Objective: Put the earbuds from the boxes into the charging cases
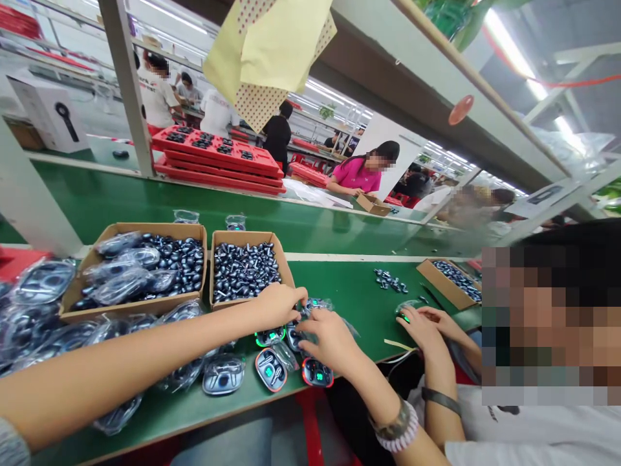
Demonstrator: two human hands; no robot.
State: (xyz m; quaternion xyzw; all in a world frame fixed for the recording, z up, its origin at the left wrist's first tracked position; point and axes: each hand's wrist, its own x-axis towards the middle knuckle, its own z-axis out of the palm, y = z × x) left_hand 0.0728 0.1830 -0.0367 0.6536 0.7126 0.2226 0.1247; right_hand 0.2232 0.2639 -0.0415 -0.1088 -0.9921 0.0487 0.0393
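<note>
Left hand (276, 305), right hand (330, 342): fingers (301, 296) curled, nearly meeting over a bagged earbud case (313, 306) on the green counter (349, 291); whether either grips it, unclear.

Left hand (279, 305) and right hand (326, 341) sit close together above the earbud cases in clear film (291, 336); narrow gap between them. Cardboard tray of earbuds (245, 268) stands just beyond the left hand, its wall blocking a straight reach forward. Open strip of green bench (349, 288) ahead of the right hand, passable up to loose earbuds (391, 279). Farther right, co-worker's hands (421, 328) obstruct the way. Bagged cases (223, 375) crowd the bench nearer the body
</note>
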